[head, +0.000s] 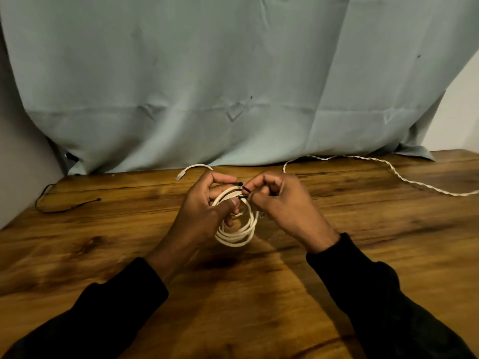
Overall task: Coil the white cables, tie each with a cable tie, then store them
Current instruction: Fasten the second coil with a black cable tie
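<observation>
Tying coiled white round cable point(237, 229) over brown wooden table point(103, 242).
Left hand point(204, 208) grips the coil's top, fingers curled through the loops; right hand point(282, 200) pinches thin black cable tie point(245, 189) at the coil, held mid-table.

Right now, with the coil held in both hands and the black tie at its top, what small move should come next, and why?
Probably draw the black cable tie snug. The left hand holds the white coil bunched above the table, and the right hand pinches the tie at the coil's top. Whether it is already threaded cannot be told.
</observation>
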